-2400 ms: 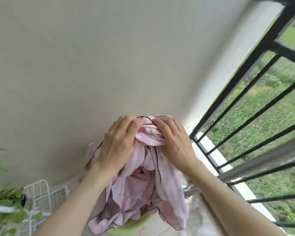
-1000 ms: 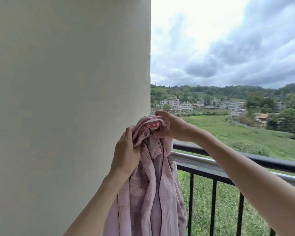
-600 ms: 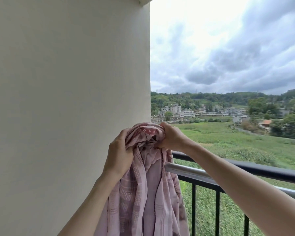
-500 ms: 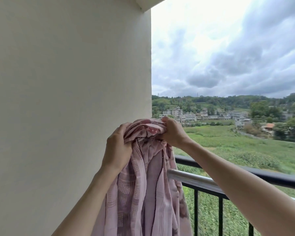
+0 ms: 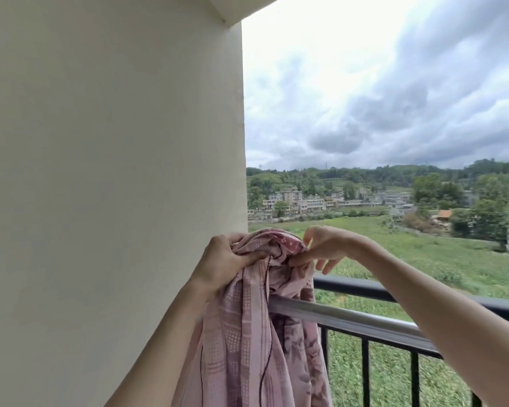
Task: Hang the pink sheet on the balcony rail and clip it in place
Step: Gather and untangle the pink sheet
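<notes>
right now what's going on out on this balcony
A person is holding a bunched pink sheet up beside the wall, above the silver rail. The left hand grips the top of the bundle; the right hand pinches a fold. The sheet is not spread over the rail, and no clips are visible.

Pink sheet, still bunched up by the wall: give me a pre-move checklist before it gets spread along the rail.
1. Left hand grips the pink sheet: ok.
2. Right hand pinches the top fold: ok, though its other fingers are spread.
3. Sheet opened flat: not ok, it hangs bunched.
4. Sheet draped over the silver rail: not ok, only held above it.
5. Rail to the right free: ok.
6. Clips at hand: cannot tell, none in view.
</notes>
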Demonstrator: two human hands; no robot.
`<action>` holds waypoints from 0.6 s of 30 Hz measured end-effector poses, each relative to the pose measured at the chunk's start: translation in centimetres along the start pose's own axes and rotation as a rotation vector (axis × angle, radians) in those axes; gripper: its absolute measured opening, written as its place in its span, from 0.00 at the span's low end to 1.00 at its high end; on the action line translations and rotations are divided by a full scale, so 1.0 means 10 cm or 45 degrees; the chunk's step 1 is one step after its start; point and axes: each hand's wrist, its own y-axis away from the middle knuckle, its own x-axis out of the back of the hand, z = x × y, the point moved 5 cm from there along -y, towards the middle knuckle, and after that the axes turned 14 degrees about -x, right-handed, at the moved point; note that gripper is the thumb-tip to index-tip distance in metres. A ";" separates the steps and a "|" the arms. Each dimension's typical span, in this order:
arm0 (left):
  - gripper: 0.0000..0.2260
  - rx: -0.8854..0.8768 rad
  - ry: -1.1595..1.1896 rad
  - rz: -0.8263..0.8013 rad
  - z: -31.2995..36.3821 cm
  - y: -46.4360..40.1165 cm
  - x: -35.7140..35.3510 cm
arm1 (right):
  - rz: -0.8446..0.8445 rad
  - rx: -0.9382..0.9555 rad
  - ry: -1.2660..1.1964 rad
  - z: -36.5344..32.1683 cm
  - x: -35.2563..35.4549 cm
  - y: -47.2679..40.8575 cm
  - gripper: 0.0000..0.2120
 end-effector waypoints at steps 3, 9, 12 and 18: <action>0.18 -0.034 -0.031 -0.035 0.02 -0.04 -0.07 | 0.099 -0.058 -0.141 0.13 0.02 0.07 0.17; 0.17 -0.086 -0.157 0.124 0.07 0.01 -0.07 | -0.426 -0.003 -1.136 -0.06 -0.28 0.29 0.20; 0.18 -0.110 -0.102 0.189 0.10 0.02 -0.12 | -0.543 0.080 -1.362 -0.22 -0.39 0.30 0.22; 0.29 -0.405 -0.090 0.006 0.49 0.03 -0.46 | -0.324 0.227 -1.595 -0.15 -0.14 0.41 0.26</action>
